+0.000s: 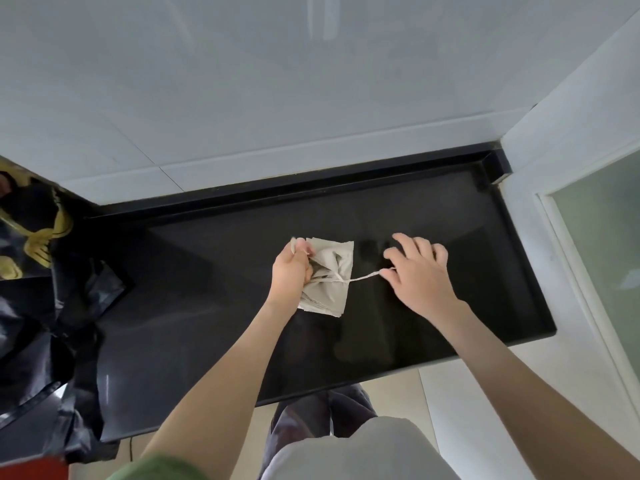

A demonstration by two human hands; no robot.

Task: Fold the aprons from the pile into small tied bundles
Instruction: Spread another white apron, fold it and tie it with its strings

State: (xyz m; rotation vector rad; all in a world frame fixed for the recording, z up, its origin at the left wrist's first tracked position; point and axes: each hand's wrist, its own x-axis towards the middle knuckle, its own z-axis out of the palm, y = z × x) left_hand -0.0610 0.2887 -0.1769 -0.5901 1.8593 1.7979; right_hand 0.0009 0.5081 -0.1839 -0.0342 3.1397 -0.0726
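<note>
While the left hand grips the folded beige apron at mid-counter, I note the right hand pinching its tie string taut to the right. I judge the cloth soft and light, best held at the cinched waist.

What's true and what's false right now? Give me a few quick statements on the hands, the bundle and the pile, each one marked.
1. The left hand grips the beige bundle. True.
2. The right hand lies flat on the counter and holds nothing. False: it pinches the string, which runs taut to the right of the bundle.
3. The string is cinched round the bundle's middle. True.
4. The dark pile lies at the right end of the counter. False: it is at the left end, apart from the bundle.
</note>
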